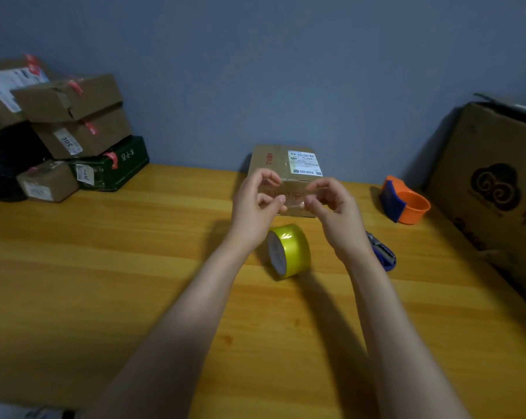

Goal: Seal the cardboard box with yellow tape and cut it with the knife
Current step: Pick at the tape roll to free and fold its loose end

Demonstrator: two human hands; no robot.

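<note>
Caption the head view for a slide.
Both hands stretch a tape strip before the cardboard box; yellow tape roll below.

Bare table (104,267) left of tape roll (290,251)

- cardboard box (281,164) centre frame, at worktop (104,267) rear edge
- tape roll (289,251) just below it
- knife (382,252) right of roll
- dispenser (405,204) further right
- parcel stack (62,131) upper left
</note>
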